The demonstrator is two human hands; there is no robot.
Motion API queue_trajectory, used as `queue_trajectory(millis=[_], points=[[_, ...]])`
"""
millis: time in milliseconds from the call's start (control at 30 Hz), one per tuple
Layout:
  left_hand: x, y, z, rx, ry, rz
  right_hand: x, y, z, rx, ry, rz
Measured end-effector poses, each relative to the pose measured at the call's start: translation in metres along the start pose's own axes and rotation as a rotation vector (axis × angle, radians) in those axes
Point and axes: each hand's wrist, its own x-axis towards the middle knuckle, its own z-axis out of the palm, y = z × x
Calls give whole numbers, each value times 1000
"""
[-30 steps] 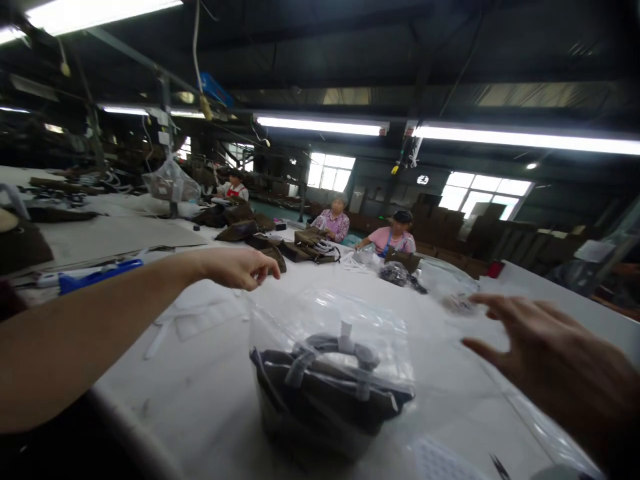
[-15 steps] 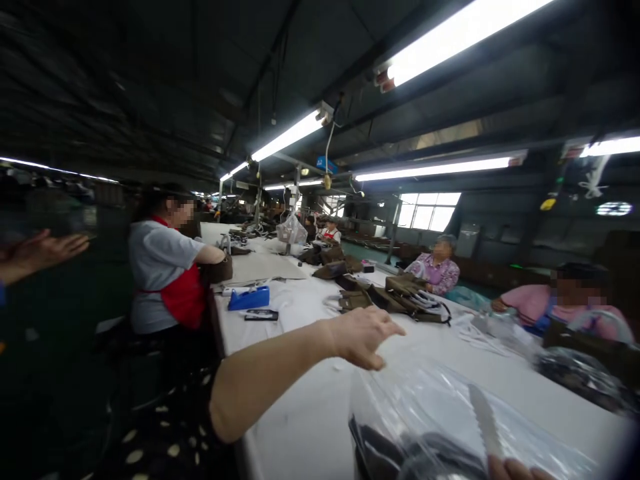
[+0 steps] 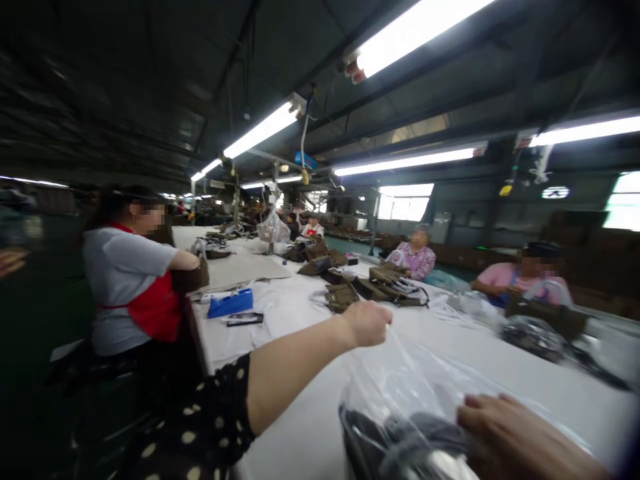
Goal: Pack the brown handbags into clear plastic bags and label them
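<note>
A clear plastic bag stands on the white table in front of me, with a dark handbag inside it. My left hand is closed on the bag's upper left edge and holds it up. At the lower right, my right hand lies flat on the plastic over the handbag, fingers pointing left. My left sleeve is black with pale dots.
A person in a grey shirt and red apron works at the left side of the table. A blue tape dispenser and brown bags lie further along. Two more people sit across the table.
My left hand went from spread fingers above the bag to a closed grip on its edge. My right hand came up over the bag. The camera swung left earlier.
</note>
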Motion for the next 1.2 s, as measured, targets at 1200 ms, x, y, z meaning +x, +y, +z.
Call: queue_trajectory(millis=[1200], points=[[1, 52, 87, -941, 15, 183, 32, -22, -18, 558, -81, 502]])
